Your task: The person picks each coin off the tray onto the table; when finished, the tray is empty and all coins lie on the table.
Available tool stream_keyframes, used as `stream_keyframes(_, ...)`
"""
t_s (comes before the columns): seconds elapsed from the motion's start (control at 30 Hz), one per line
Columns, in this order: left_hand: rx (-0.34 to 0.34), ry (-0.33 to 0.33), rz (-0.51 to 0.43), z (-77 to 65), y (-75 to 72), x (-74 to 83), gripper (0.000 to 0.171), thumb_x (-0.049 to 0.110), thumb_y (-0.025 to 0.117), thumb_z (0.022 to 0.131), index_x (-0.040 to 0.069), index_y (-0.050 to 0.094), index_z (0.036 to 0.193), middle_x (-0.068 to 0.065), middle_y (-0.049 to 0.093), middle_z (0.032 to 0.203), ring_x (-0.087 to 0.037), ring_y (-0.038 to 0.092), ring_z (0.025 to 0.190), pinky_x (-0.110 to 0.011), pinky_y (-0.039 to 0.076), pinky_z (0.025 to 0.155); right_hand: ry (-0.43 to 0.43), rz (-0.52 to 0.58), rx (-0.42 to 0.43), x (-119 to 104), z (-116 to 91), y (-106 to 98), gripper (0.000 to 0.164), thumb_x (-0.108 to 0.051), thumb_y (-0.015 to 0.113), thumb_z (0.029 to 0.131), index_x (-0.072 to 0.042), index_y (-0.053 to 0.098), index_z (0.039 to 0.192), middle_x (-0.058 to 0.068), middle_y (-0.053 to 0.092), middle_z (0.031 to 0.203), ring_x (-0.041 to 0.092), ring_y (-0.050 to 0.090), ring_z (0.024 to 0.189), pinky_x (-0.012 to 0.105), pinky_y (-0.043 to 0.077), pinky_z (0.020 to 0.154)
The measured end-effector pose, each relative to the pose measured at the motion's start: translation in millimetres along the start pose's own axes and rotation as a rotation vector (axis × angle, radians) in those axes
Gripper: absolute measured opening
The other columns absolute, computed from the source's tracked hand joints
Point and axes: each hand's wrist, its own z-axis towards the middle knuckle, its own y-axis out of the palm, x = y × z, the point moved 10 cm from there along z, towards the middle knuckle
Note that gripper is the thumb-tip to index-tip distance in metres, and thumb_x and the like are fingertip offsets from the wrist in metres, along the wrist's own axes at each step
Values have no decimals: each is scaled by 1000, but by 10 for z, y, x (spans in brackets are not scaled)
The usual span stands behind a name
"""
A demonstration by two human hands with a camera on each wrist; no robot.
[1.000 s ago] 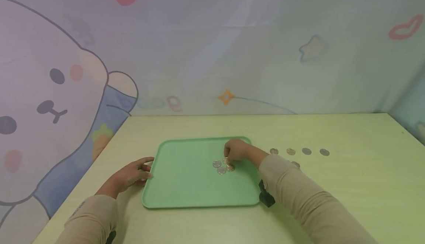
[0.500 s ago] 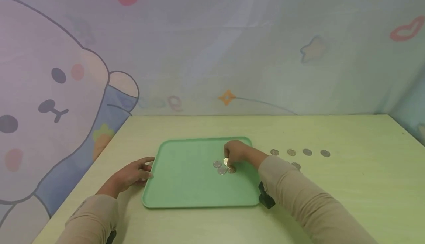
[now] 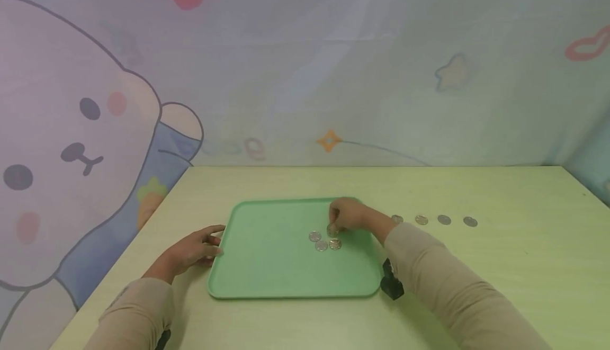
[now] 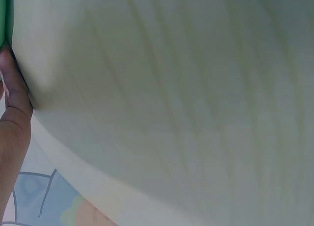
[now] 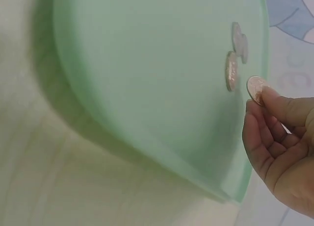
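- Currently, right hand (image 3: 347,213) is over the right part of the green tray (image 3: 267,265), pinching one coin (image 5: 255,89) between thumb and fingertips; right wrist view shows the coin tilted, most of its face visible. Can't tell if its edge touches the tray.
- Three coins (image 3: 321,245) lie flat on the tray just beside the pinched one: two silver-toned, one gold-toned. They sit close together; contact between them is hard to confirm.
- Left hand (image 3: 195,248) is at the tray's left rim, fingers apart, fingertips touching the edge. Left wrist view catches only part of it, at the frame border.
- Tray sits flat on the pale yellow-green table (image 3: 514,270).
- Four more coins (image 3: 444,220) lie in a row on the table, right of the tray and spaced apart; the one nearest the tray is partly covered by the right sleeve (image 3: 457,281).
- Black device (image 3: 392,282) at the right wrist, below the cuff.
- Backdrop (image 3: 295,64) behind: printed bear (image 3: 43,127) at left.
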Motion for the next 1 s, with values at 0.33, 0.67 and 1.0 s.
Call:
stream_keyframes(0.33, 7, -20, 11, -13, 0, -25, 68, 4, 57, 86, -6, 18, 142, -22, 41, 116, -18, 50, 89, -33, 49, 73, -71, 233, -4, 26, -158, -131, 8, -1, 61, 83, 0, 53, 80, 6, 57, 74, 14, 52, 66, 30, 47, 63)
stream_keyframes(0.67, 10, -19, 6, -18, -14, -14, 69, 4, 57, 86, -6, 18, 142, -22, 41, 116, -18, 50, 89, -32, 49, 73, -73, 302, 16, 130, -354, -324, 7, -3, 59, 84, 0, 53, 84, 7, 57, 83, 16, 57, 74, 32, 51, 72)
stream_keyframes(1.0, 14, -17, 8, -39, -42, 7, 68, 4, 56, 86, -6, 18, 142, -23, 41, 117, -19, 52, 92, -34, 50, 76, -66, 305, 35, 309, -535, -520, 10, -8, 60, 86, 0, 53, 87, 6, 54, 81, 19, 55, 74, 33, 50, 73)
